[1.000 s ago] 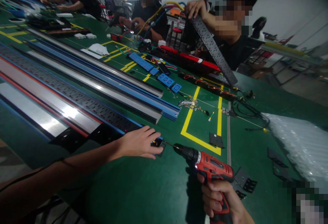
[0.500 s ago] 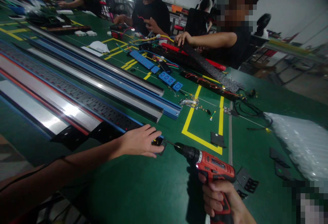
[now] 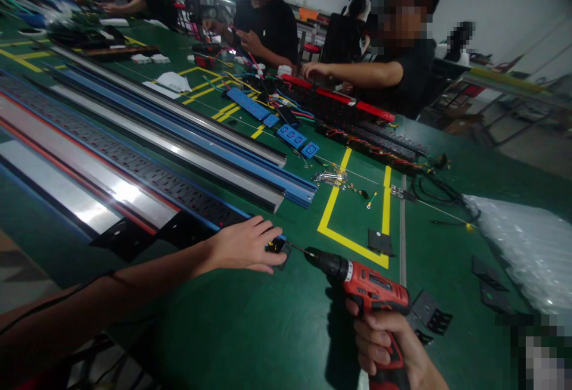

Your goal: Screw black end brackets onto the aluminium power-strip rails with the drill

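My left hand (image 3: 245,246) curls over the near end of a long blue-edged power strip (image 3: 179,190), thumb and fingers around a small black end plate (image 3: 281,255). The strip has a row of dark sockets and lies flat on the table. A red and black cordless drill (image 3: 378,286) is in my right hand (image 3: 386,342), fingers wrapped round its grip. Its long thin bit (image 3: 301,249) points left, with the tip at the strip's end by my left fingertips. Whether the tip sits in a screw is too small to tell.
Blue and silver metal rails (image 3: 250,172) lie beyond the strip. Loose screws (image 3: 330,178), black brackets (image 3: 431,315) and bubble wrap (image 3: 522,247) are on the green table (image 3: 250,330). Opposite, a co-worker's arm (image 3: 366,74) reaches over a red-edged housing (image 3: 339,97) with wires.
Across the table, the dark socket strip that the co-worker held tilted now lies lower along the red-edged housing. My hands and the drill are almost still.
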`<state>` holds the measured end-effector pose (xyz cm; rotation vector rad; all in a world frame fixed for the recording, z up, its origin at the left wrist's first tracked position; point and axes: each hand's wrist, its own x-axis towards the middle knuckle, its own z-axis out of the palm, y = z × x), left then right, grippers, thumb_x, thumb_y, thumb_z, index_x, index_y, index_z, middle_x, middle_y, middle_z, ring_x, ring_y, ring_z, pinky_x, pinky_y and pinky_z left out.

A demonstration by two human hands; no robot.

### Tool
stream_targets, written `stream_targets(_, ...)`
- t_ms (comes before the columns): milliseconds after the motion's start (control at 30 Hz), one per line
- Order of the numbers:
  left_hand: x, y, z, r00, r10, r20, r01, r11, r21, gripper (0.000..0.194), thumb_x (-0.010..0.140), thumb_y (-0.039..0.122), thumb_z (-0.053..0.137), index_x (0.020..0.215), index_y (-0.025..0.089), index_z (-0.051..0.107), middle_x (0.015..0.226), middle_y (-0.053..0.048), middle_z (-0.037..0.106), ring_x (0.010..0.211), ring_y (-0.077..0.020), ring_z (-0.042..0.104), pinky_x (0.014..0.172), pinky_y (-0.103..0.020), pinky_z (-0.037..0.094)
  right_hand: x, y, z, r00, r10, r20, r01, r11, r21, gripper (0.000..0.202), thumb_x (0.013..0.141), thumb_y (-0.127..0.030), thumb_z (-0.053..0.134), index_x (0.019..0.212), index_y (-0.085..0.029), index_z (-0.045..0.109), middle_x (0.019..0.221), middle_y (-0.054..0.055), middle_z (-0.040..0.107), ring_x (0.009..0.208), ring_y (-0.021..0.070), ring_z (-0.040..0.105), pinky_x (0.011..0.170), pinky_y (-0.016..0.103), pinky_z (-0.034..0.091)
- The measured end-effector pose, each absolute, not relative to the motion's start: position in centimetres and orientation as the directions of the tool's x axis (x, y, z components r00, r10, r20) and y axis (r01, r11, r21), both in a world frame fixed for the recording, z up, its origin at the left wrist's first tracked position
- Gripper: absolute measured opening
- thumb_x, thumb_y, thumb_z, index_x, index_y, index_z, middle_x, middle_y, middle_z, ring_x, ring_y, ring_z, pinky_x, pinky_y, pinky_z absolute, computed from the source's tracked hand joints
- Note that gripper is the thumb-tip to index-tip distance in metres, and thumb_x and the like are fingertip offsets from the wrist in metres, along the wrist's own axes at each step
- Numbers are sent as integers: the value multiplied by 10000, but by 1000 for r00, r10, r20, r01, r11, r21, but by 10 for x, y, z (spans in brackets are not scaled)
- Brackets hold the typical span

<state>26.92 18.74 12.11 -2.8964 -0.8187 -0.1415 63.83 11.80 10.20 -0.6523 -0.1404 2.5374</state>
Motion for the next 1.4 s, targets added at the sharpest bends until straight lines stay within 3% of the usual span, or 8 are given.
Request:
stream_targets(267, 270, 188, 120, 859, 502, 99, 512, -847, -143, 362, 919, 590, 533, 1179, 340, 545, 1185, -106, 569, 988, -271, 537, 829, -390, 395, 639, 119, 101, -751, 503, -428, -460, -863, -207, 165, 837, -149, 570, 977, -111, 650, 507, -109, 368, 409, 55, 259, 519, 285, 524)
stream_targets(1400, 271, 188, 126, 860, 498, 109, 509, -851, -130, 349, 911, 570, 563, 1154, 321, 558, 1145, -85, 569, 915, -240, 524, 793, -358, 386, 636, 121, 104, -751, 478, -456, -422, -878, -226, 98, 804, -162, 612, 899, -140, 630, 486, -123, 341, 409, 61, 232, 506, 269, 480)
